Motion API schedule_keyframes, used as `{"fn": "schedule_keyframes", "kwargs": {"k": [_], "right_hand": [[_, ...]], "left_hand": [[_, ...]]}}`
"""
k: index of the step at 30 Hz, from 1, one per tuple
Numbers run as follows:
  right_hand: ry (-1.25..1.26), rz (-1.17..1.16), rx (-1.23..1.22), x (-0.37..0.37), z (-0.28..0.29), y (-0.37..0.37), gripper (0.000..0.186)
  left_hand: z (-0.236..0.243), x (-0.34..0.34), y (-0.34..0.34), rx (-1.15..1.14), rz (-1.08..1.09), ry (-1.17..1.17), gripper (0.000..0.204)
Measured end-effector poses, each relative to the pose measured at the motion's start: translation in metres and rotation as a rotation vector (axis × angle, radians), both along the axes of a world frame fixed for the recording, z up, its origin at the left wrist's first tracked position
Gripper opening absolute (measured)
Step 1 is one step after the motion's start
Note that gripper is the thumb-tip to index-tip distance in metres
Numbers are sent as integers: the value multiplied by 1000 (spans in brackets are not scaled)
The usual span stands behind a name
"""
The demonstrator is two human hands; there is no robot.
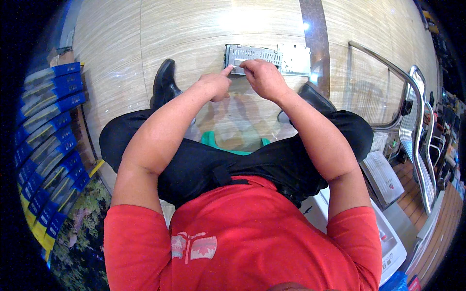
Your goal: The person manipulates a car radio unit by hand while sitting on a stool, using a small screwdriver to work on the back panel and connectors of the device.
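A flat silver metal casing [257,52] with rows of slots lies on the tiled floor in front of me, between my feet. Its right part is a brighter plate [295,59] with small holes. My left hand [217,85] reaches its near left edge, index finger stretched out and touching there, thumb lower and apart. Just right of it, my right hand [266,80] is closed over the casing's near edge, thumb and fingers pinched together. Whatever lies between those fingertips is too small to make out. The hand hides part of the casing's near side.
Black shoes [165,85] stand either side of the casing. A green low seat [208,139] shows beneath my legs. Blue and yellow packages [53,126] are stacked at the left. At the right are a bent metal tube frame [407,80], a white box [383,179] and a white basin [393,242].
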State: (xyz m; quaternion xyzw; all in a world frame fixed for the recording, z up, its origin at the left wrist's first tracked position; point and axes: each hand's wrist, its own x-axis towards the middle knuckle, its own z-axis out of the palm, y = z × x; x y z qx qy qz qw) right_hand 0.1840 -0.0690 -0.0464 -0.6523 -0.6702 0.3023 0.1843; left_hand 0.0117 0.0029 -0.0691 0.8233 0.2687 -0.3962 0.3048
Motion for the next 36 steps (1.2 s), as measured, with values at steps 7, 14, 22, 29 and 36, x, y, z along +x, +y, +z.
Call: {"fn": "schedule_keyframes", "kwargs": {"k": [7, 14, 22, 29, 36], "right_hand": [[-12, 1, -13, 2, 2, 1, 20], [-9, 36, -41, 3, 3, 2, 21], [8, 56, -54, 4, -3, 1, 23], [7, -32, -94, 1, 0, 2, 22], [-49, 49, -2, 3, -1, 0, 18]], "left_hand": [[-3, 0, -1, 11, -7, -4, 49], [-4, 1, -1, 18, 34, -3, 44], [-4, 2, 0, 16, -8, 2, 48], [-1, 1, 0, 2, -10, 11, 47], [-3, -1, -1, 5, 11, -2, 48]]}}
